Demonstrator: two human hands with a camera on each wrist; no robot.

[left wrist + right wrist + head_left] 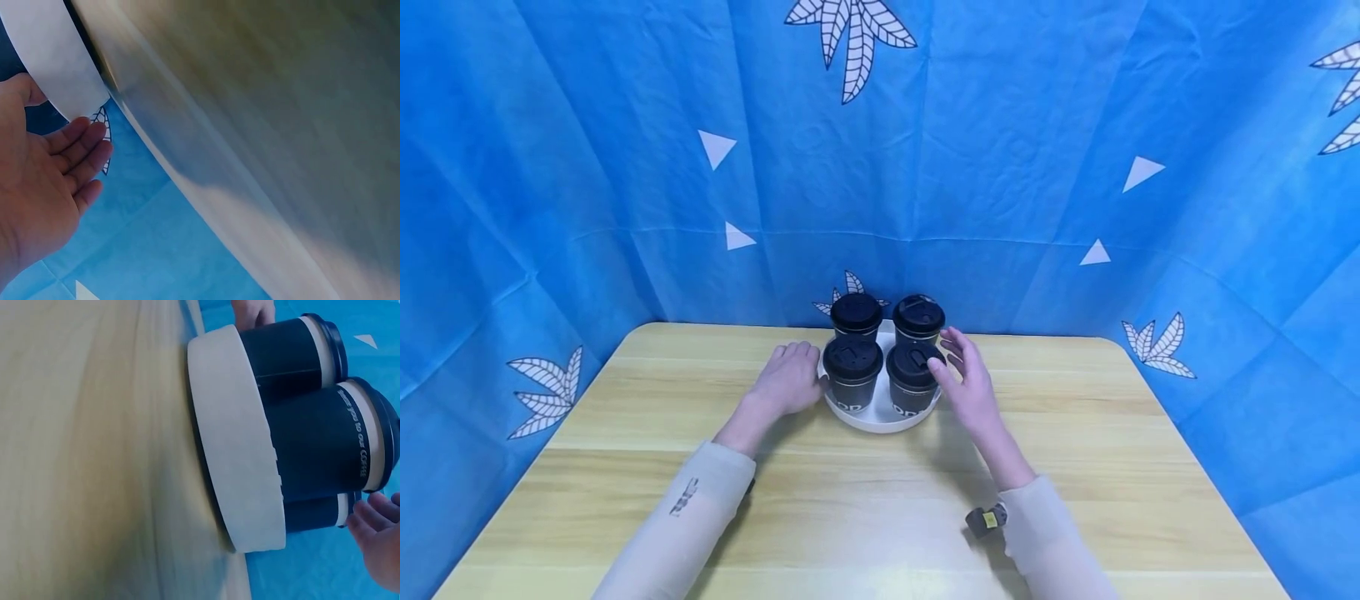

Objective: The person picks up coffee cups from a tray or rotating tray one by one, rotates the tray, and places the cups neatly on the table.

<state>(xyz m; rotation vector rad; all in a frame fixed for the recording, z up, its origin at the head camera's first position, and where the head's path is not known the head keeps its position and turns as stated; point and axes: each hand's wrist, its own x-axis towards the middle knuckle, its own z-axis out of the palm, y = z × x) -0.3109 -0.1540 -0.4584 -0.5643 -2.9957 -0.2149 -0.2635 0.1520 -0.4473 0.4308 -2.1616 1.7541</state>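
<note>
In the head view, a round white tray (880,427) bears several dark paper coffee cups with black lids. My left hand (786,379) is at the tray's left side, its thumb close to the near-left cup (852,387). In the left wrist view, the loosely bent fingers of my left hand (44,169) lie beside the tray wall (62,56), and the rim partly hides the thumb. My right hand (968,383) has its fingers spread beside the near-right cup (912,392). The right wrist view shows these fingers (375,515) close to the cup lids; contact is unclear.
The tray stands near the back edge of a light wooden table (880,500). A blue cloth (925,167) with leaf and triangle prints hangs behind and at both sides. A small dark device (985,521) sits at the right sleeve's cuff.
</note>
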